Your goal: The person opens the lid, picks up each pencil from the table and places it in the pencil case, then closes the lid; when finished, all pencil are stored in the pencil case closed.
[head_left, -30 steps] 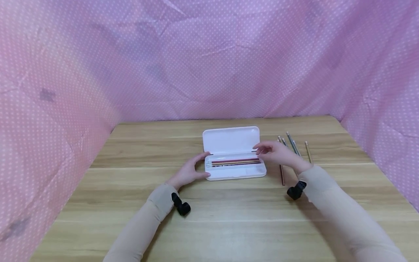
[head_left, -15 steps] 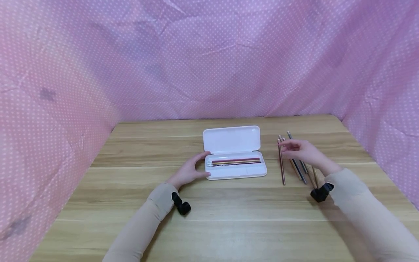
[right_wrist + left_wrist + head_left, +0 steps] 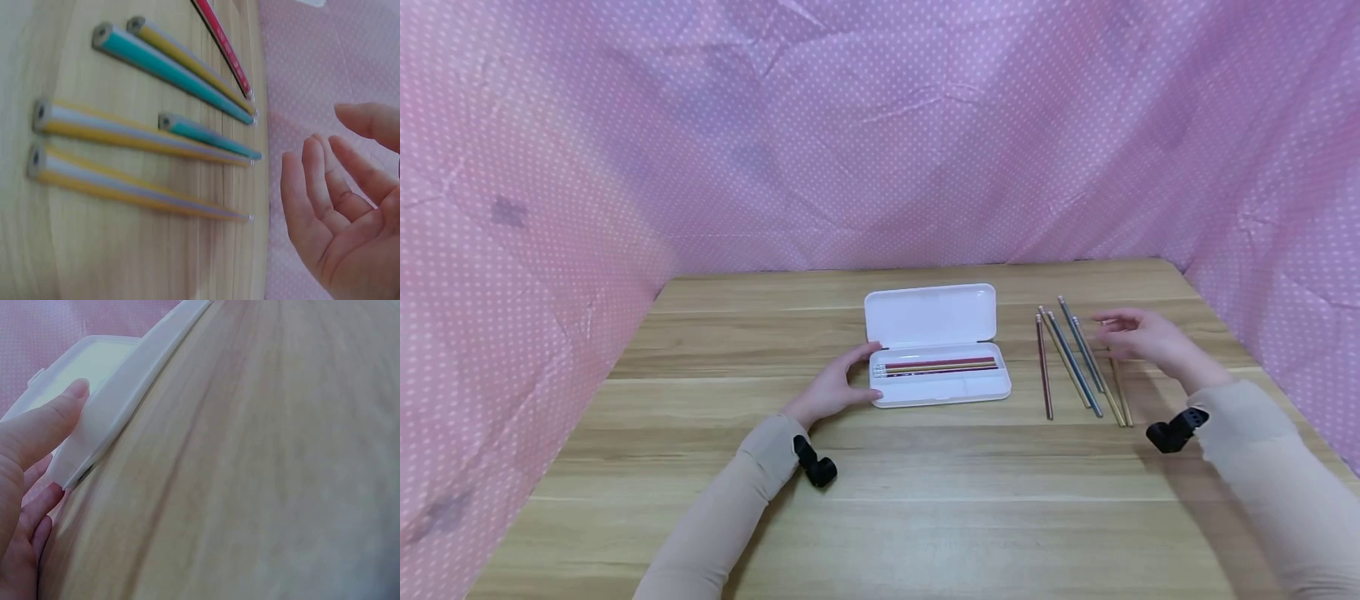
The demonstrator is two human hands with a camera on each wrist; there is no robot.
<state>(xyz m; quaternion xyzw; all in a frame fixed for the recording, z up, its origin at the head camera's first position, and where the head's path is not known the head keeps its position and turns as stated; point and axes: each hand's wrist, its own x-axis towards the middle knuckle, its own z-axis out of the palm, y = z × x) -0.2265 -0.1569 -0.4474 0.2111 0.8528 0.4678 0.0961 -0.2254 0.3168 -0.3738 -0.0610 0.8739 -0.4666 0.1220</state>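
A white pencil case (image 3: 925,390) lies on the table with its lid (image 3: 930,315) raised at the back. Several pencils (image 3: 940,366) lie side by side in its rear compartment. My left hand (image 3: 831,388) grips the case's left end, thumb (image 3: 59,419) at the front wall and fingers around the back corner. To the right, loose pencils are spread out: a red one (image 3: 222,47), teal ones (image 3: 175,78) and yellow ones (image 3: 137,184). Over the rightmost yellow pencil hovers my right hand (image 3: 1146,340), fingers loosely bent and holding nothing.
The wooden table (image 3: 925,500) reaches back to a pink dotted cloth (image 3: 880,150) that hangs behind and at both sides. Black wrist cameras (image 3: 1176,432) are strapped to both sleeves.
My right hand has moved from the case's right end across the loose pencils to the rightmost one. The left hand has stayed at the case.
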